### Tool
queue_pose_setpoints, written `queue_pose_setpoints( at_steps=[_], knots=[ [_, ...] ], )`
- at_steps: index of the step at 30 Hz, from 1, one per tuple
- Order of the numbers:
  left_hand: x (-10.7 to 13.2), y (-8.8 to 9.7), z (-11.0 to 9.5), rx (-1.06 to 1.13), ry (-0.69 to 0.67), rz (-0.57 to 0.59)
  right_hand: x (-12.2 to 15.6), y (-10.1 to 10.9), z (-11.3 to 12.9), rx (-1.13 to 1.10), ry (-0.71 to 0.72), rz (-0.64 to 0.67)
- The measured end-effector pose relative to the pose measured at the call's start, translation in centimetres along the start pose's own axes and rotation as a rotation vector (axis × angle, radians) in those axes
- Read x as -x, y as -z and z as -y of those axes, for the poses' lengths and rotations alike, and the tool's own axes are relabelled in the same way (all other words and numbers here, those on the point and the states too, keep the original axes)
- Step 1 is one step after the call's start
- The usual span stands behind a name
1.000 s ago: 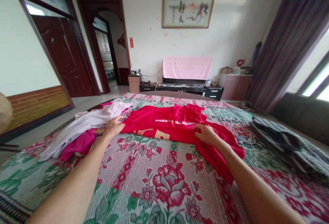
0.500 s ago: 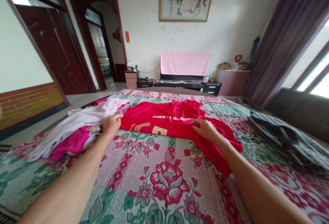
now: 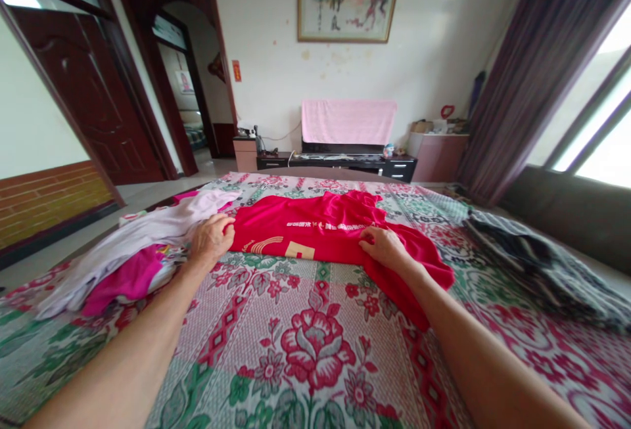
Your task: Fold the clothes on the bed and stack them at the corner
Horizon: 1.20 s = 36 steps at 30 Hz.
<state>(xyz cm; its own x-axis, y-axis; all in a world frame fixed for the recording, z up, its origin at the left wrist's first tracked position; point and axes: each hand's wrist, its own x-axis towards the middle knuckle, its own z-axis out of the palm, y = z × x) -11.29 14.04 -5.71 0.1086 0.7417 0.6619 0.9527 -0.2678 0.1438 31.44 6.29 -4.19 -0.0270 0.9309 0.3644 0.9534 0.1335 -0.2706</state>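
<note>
A red T-shirt (image 3: pixel 315 219) with white lettering and a gold print lies partly folded across the flowered cloth (image 3: pixel 320 343), its near edge straight. My left hand (image 3: pixel 213 238) pinches the shirt's left end, fingers closed on the fabric. Over on the other side, my right hand (image 3: pixel 387 247) grips the shirt near its right part, thumb and fingers together. Beyond that hand, a loose red section spreads to the right and toward me, partly behind my forearm.
Left of my left hand is a heap of clothes with a pale garment (image 3: pixel 148 222) and a magenta one (image 3: pixel 123 281). Dark striped clothing (image 3: pixel 537 258) lies at the right. Behind the table stand a black TV cabinet (image 3: pixel 399 169) and a pink cloth (image 3: pixel 349 120) draped over something.
The whole view has shifted slightly, so everything sits a little further left. Both hands keep their hold on the red T-shirt, which looks nearly the same.
</note>
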Motion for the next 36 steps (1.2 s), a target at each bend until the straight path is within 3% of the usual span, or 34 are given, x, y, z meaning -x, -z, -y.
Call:
queue_pose_setpoints(
  at_steps=[6, 13, 18, 21, 24, 27, 30, 33, 36],
  knots=[
    [0.9, -1.5, -0.9, 0.069, -0.124, 0.223, 0.2, 0.0, 0.1, 0.0, -0.008, 0.005],
    [1.3, -2.1, -0.3, 0.041, -0.149, 0.199, 0.7, 1.2, -0.3, -0.079, -0.044, -0.04],
    [1.3, -1.4, -1.5, 0.016, -0.164, 0.161, 2.3, 3.4, -4.1, -0.04, -0.081, -0.076],
    [1.4, -1.2, -4.8, 0.047, -0.204, 0.08, 4.0, 4.9, -7.2, -0.092, -0.122, -0.043],
    [1.4, -1.4, -10.3, 0.189, -0.357, 0.094, 5.7, 6.5, -9.6, -0.185, -0.123, 0.056],
    [1.5, -1.8, -16.4, 0.336, -0.494, 0.145, 7.1, 8.1, -10.6, -0.3, -0.055, 0.262],
    [1.8, -2.4, -21.2, 0.455, -0.55, 0.195, 7.9, 9.3, -10.3, -0.326, 0.043, 0.48],
    [2.4, -3.1, -23.9, 0.49, -0.56, 0.243, 8.0, 9.6, -9.1, -0.231, 0.121, 0.522],
    [3.0, -3.7, -25.0, 0.473, -0.533, 0.248, 7.6, 9.2, -7.9, -0.157, 0.136, 0.501]
  ],
)
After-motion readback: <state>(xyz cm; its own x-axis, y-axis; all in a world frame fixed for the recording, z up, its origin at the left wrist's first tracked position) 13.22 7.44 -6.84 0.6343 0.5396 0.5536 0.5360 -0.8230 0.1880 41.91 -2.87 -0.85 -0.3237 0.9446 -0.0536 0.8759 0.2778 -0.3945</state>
